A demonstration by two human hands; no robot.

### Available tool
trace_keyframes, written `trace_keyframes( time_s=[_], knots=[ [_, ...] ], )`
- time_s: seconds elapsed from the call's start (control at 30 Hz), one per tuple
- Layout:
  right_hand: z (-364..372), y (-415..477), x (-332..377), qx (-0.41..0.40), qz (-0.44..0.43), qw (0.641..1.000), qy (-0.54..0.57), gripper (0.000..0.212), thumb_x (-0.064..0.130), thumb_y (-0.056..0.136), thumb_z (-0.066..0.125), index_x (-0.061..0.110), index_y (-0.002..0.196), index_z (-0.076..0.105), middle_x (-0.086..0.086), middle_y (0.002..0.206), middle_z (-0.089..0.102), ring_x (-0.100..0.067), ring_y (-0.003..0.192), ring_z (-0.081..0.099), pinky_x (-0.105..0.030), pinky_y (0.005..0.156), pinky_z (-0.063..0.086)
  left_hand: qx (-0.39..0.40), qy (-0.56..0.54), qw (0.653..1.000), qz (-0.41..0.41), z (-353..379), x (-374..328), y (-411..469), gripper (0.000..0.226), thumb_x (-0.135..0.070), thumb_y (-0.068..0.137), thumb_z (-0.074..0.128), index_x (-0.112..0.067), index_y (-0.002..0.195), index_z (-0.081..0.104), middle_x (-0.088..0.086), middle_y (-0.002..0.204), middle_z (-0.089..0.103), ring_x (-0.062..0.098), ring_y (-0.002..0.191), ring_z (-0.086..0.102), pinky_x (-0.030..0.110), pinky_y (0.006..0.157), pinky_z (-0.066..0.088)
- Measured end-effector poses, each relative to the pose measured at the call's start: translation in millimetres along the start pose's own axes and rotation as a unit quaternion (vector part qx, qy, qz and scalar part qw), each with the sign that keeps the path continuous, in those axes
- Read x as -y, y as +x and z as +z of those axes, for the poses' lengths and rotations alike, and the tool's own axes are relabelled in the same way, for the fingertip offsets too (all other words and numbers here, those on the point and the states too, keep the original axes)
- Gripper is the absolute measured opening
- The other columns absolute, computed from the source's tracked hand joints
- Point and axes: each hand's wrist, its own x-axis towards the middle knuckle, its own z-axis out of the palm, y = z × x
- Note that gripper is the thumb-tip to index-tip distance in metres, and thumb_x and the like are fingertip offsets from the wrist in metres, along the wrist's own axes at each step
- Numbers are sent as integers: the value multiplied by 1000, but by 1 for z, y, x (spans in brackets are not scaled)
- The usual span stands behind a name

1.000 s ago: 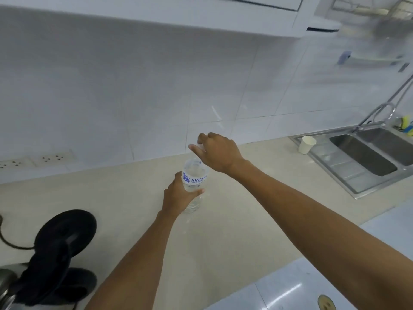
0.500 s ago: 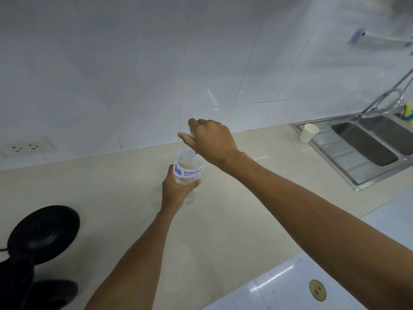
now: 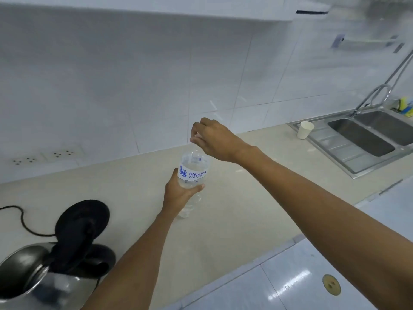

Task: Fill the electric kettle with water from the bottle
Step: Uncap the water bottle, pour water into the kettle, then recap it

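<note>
A clear water bottle (image 3: 192, 173) with a white and blue label stands on the beige counter (image 3: 234, 220). My left hand (image 3: 178, 193) grips its body from the left. My right hand (image 3: 212, 137) sits on top of the bottle with fingers pinched at the cap, which is mostly hidden by the fingers. The steel electric kettle (image 3: 24, 276) stands at the bottom left with its black lid (image 3: 82, 222) flipped open, well left of the bottle.
A black power cord (image 3: 20, 218) trails left of the kettle. Wall sockets (image 3: 44, 155) sit low on the white tiles. At the right are a steel double sink (image 3: 362, 135) with a tap, a paper cup (image 3: 305, 130) and sponges (image 3: 404, 106).
The view has tilted down and left, bringing the kettle's open body back into sight. Both hands stay on the bottle; the right hand has lifted slightly at the cap.
</note>
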Motion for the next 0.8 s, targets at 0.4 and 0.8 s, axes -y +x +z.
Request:
trace_keyframes(
  time_s=[0.4, 0.8],
  knots=[
    [-55, -86, 119, 5, 172, 982, -75, 47, 55, 100, 49, 11, 84, 51, -12, 85, 56, -34, 87, 55, -34, 66, 39, 89, 26, 995, 21, -64, -38, -145, 72, -40, 61, 100, -36, 123, 63, -18, 117, 73, 1, 109, 68, 27, 93, 55],
    [-57, -135, 273, 32, 121, 992, -30, 40, 41, 103, 50, 4, 99, 64, -14, 96, 70, -33, 92, 59, -37, 74, 44, 85, 49, 995, 23, -186, -38, -275, 76, -34, 60, 100, -36, 126, 61, -20, 119, 73, -1, 110, 68, 28, 93, 52]
  ],
)
